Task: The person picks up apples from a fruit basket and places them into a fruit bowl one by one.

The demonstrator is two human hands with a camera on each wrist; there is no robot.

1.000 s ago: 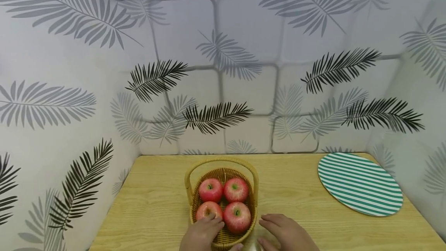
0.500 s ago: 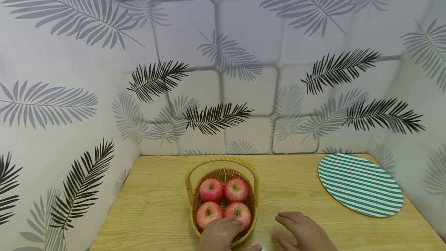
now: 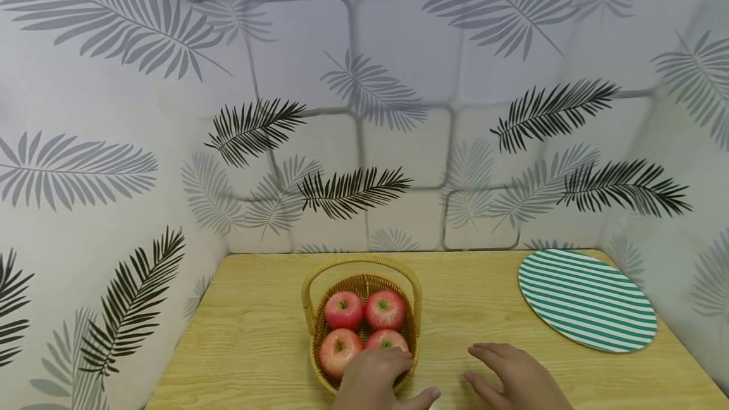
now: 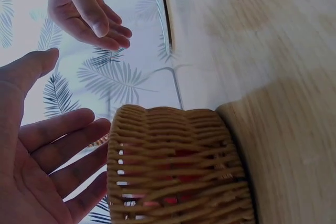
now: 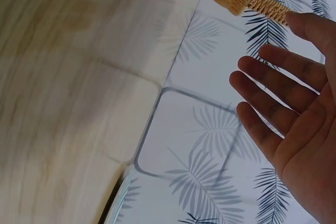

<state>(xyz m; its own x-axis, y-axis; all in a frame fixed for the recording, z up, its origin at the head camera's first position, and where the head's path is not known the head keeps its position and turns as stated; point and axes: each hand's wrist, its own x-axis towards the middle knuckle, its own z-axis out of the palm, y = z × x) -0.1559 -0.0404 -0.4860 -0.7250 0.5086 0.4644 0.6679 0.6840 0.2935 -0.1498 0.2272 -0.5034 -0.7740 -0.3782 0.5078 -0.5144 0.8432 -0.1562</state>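
Note:
A wicker basket (image 3: 312, 324) with a tall arched handle stands on the table with several red apples (image 3: 344, 310) in it. In the head view my left hand (image 3: 373, 378) is over the basket's near right part, partly covering one apple (image 3: 387, 339). Its fingers are extended and the thumb points right, with nothing held. The left wrist view shows the left hand (image 4: 50, 166) beside the woven basket wall (image 4: 176, 166), palm visible. To the right of the basket my right hand (image 3: 515, 375) hovers, fingers spread and holding nothing; its palm (image 5: 304, 129) shows in the right wrist view.
An oval green-and-white striped mat (image 3: 588, 300) lies at the table's right side. The wooden table (image 3: 256, 309) meets a wall (image 3: 398, 144) with a leaf pattern behind it, and similar walls rise at both sides.
Both hands have moved to the right: the left from the basket's near left apple to its near right side, the right farther away from the basket. The basket and apples have stayed put.

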